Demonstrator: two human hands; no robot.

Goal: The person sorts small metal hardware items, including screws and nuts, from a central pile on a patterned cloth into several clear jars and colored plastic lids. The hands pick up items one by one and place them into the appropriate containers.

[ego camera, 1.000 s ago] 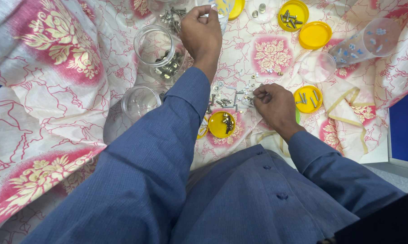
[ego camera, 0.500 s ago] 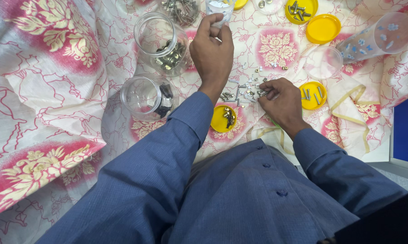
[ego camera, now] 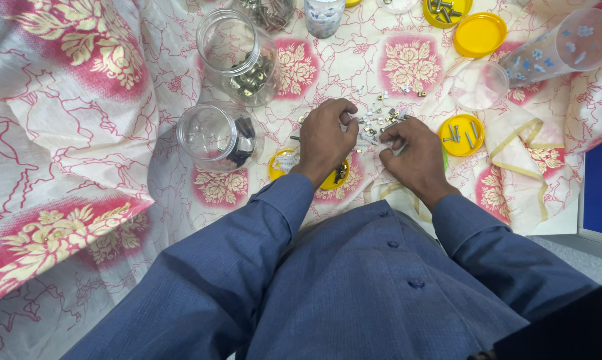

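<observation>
Surface is covered by a loose, wrinkled cloth (ego camera: 81,133), pink and cream floral; my read is that's the biggest risk: any tug from a sleeve or forearm shifts everything standing on it. Two clear jars (ego camera: 237,57) (ego camera: 214,137) lie tilted with their mouths open toward the camera, each with metal parts inside, so a nudge could roll them and dump the contents. A tall clear cup (ego camera: 561,43) lies on its side at upper right, near the edge, and could roll off. Yellow lids serve as trays: one (ego camera: 462,135) with a few screws just beside the right hand, one (ego camera: 294,167) half hidden under the left wrist, where a wrist lift or drag could flip it and scatter what's in it. The left hand (ego camera: 324,140) and right hand (ego camera: 414,150) sit close together over the pile of small parts (ego camera: 381,120), which lies loose on the cloth between the fingertips. Left fingers are curled down on the pile's edge, and whether they pinch a piece I can't tell; right fingers are bent, tips touching parts, nothing clearly gripped. The parts are tiny and pale and blend into the cloth print, so pieces are likely to be lost in folds, or flicked away by a quick sweep. Similar-looking pieces could also land in the wrong lid.
</observation>
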